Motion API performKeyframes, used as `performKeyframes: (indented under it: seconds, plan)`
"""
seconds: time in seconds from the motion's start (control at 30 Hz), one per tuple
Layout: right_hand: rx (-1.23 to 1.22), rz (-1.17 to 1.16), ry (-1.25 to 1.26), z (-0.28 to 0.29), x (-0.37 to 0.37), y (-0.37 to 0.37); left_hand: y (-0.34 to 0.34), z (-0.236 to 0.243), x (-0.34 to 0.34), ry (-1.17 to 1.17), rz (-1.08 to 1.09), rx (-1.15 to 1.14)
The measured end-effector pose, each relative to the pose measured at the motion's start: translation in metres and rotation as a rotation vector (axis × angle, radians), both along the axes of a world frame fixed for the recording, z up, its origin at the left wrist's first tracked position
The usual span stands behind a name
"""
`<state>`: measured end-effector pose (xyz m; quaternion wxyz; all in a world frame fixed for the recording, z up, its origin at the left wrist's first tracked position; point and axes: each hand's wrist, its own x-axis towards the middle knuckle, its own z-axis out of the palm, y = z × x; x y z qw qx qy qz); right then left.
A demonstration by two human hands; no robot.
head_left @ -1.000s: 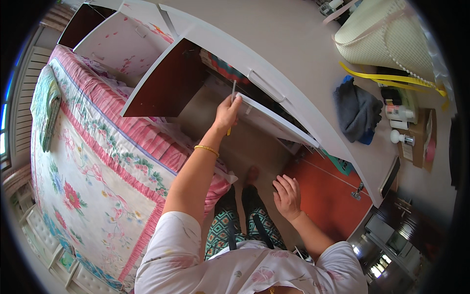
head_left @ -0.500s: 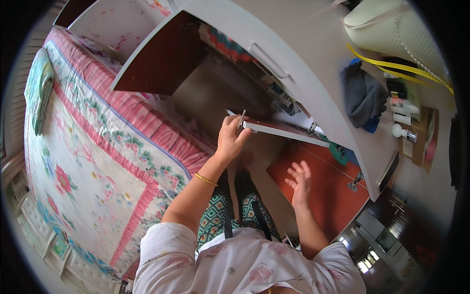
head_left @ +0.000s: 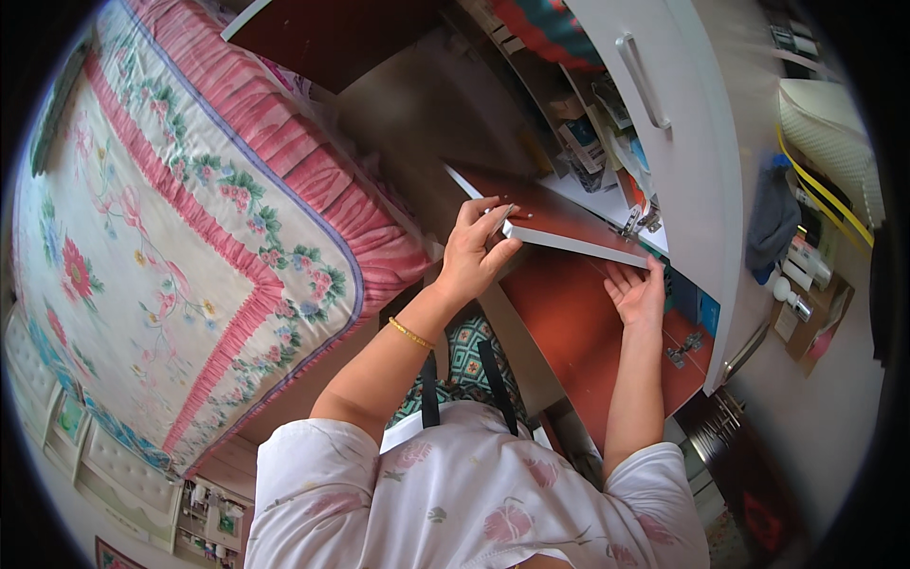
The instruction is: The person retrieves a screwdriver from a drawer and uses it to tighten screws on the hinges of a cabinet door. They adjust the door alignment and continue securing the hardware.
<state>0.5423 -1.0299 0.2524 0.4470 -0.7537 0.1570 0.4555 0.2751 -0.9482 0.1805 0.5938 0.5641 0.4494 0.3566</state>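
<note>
A white-edged cabinet door [head_left: 573,245] with a red-brown inner face stands swung out from the cabinet. My left hand [head_left: 474,251], a gold bangle on its wrist, is closed on the door's free end, where a bit of metal handle shows between the fingers. At the hinged end, my right hand [head_left: 637,296] lies against the door with its fingers stretched out, just below a metal hinge [head_left: 637,220]. Another opened red-brown door [head_left: 597,327] spreads beneath my right forearm, with its own hinge [head_left: 684,351] near the cabinet side.
Left is a bed with a floral, pink-ruffled cover [head_left: 227,237]. Shelves with boxes and papers [head_left: 583,142] show inside the cabinet. Its white top [head_left: 720,104] carries a grey cloth [head_left: 773,223], small bottles [head_left: 806,261] and a cream bag [head_left: 825,123]. A third dark door [head_left: 341,33] stands open farther off.
My right hand has gone from free air to the door near its hinge. My left hand keeps hold of the door. The whole view has shifted, bringing the shelves closer.
</note>
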Motion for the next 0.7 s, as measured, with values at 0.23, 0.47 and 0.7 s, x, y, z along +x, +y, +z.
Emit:
performKeyframes:
  seconds: [0.23,0.47,0.7]
  plan:
    - [0.015,-0.148,0.054,-0.004,0.021,-0.004,0.011,0.014,0.013,0.186,0.024,-0.141]
    - [-0.031,-0.097,0.114,-0.001,0.019,0.005,0.019,0.012,0.031,0.196,0.068,-0.129]
    - [0.097,-0.184,0.186,-0.009,0.017,-0.011,0.025,0.021,0.04,0.014,0.177,-0.278]
